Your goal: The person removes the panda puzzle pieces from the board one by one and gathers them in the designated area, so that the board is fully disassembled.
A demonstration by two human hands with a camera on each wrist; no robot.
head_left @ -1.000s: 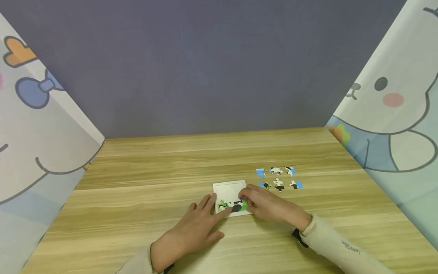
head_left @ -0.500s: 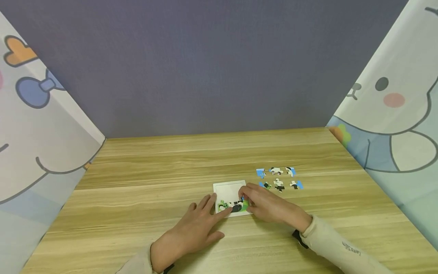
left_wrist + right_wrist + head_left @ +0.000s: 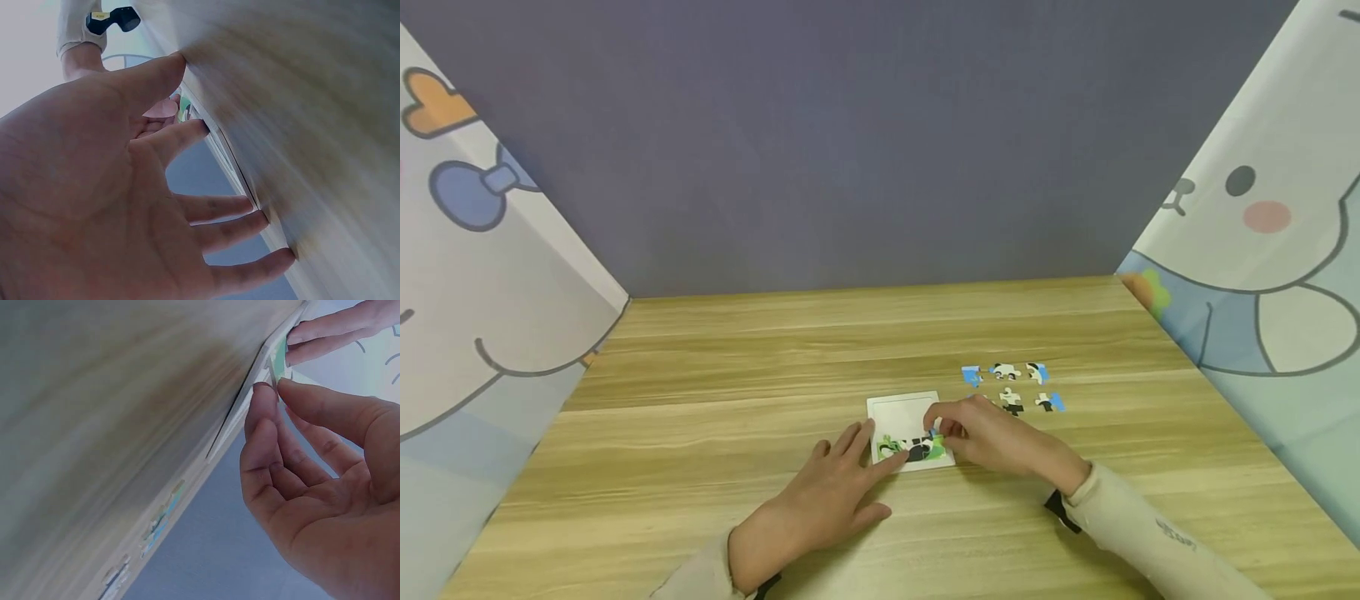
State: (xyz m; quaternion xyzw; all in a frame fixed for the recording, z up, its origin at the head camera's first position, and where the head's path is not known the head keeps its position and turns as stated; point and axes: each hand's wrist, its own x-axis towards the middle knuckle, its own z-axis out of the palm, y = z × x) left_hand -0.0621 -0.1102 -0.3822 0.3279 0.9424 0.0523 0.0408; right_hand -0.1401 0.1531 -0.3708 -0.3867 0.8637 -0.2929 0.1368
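A white puzzle tray [image 3: 902,411] lies on the table, with joined panda puzzle pieces [image 3: 917,452] in green, black and white along its near edge. My left hand [image 3: 823,504] lies spread, its forefinger touching those joined pieces and its other fingertips at the tray's left side. At the tray's right side, my right hand [image 3: 1000,437] pinches a small puzzle piece [image 3: 935,434] with some blue on it between thumb and forefinger. The right wrist view shows the thumb [image 3: 312,400] and curled fingers at the tray's edge; the piece is mostly hidden.
Several loose puzzle pieces [image 3: 1011,400] lie in two rows on the wooden table [image 3: 737,350], right of the tray. The right hand partly covers the nearer row. A grey panel [image 3: 865,150] stands behind the table, with cartoon-printed sheets [image 3: 1262,250] at both sides.
My right hand has lifted and shifted slightly, its knuckles now covering more of one loose piece. The blue-tinted piece remains at its fingertips. My left hand holds still.
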